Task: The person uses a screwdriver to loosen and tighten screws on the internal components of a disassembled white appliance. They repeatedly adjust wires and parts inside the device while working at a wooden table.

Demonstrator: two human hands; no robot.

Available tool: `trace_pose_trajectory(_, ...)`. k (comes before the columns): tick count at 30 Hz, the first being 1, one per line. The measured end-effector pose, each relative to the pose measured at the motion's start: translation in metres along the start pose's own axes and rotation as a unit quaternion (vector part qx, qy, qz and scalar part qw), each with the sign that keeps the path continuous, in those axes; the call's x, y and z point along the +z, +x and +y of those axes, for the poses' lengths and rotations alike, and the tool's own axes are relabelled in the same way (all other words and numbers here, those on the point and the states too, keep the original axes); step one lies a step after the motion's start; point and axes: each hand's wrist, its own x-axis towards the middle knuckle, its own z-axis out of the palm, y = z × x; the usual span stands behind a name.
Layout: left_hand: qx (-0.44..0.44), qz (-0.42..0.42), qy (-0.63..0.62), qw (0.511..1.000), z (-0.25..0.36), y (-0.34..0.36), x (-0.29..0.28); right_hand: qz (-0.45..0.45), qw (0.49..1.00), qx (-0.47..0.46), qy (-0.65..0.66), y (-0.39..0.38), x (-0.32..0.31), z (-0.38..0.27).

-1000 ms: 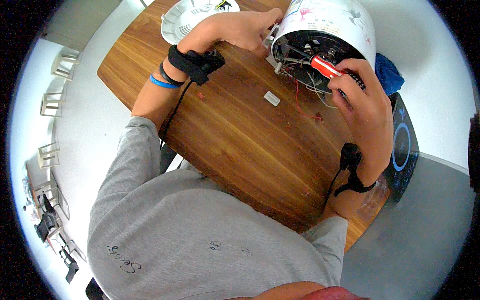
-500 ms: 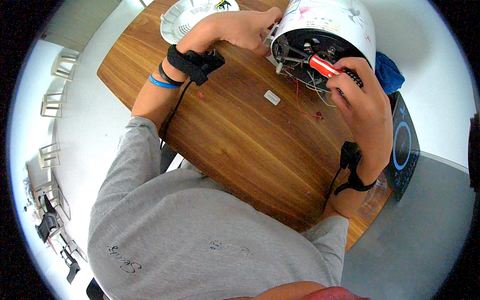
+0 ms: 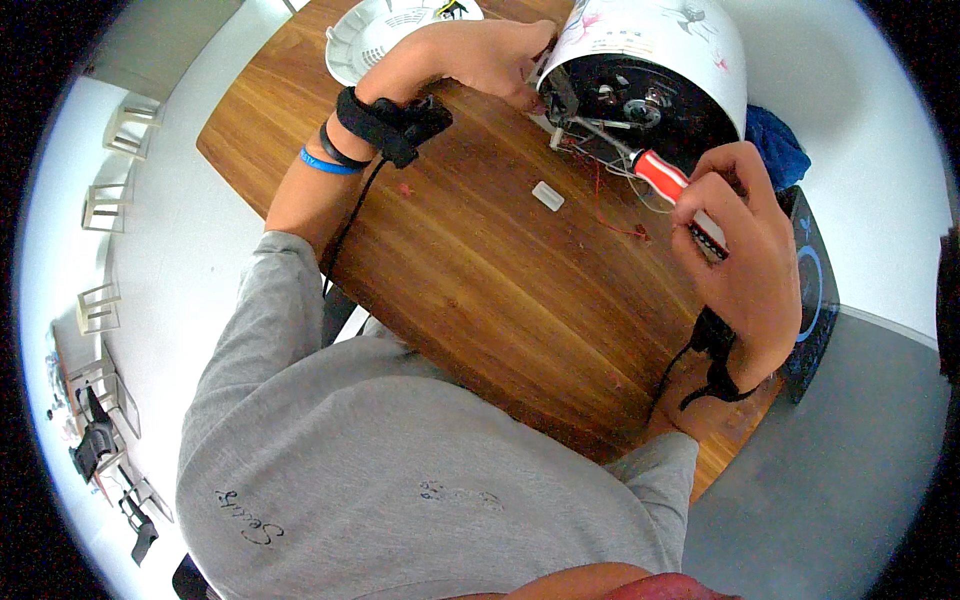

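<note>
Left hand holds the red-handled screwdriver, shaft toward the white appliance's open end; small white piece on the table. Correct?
Wrong hand: the head view shows the right hand holding the red-handled screwdriver. Rest stands: shaft toward the white appliance's open end, small white piece on the table.

To your right, a plain white wall (image 3: 880, 220) meets smooth grey floor (image 3: 870, 440); to your left, pale, boxy chairs (image 3: 103, 208) (lens-bent) stand in a row.

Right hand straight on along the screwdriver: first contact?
Likely the open underside of the white floral-print appliance, near its left edge, red-handled screwdriver leading; depth at the tip is unclear.
</note>
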Motion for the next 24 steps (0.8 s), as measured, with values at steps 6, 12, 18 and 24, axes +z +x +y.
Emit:
trace_pose_trajectory(6,0.013,0.014,0.007,1.0,0.003,0.002,0.0,-0.058,0.993,-0.033,0.1,-0.001,0.008,0.001)
trace_pose_trajectory(12,0.01,0.008,-0.013,1.0,0.002,0.002,0.002,-0.149,0.984,-0.02,0.094,-0.006,0.028,0.009)
trace_pose_trajectory(18,0.01,0.019,0.002,1.0,0.005,0.004,0.001,-0.181,0.982,0.053,0.013,-0.007,0.053,0.027)
trace_pose_trajectory(24,0.075,0.004,-0.03,0.997,-0.043,0.024,0.03,-0.179,0.979,0.081,-0.053,-0.008,0.074,0.036)
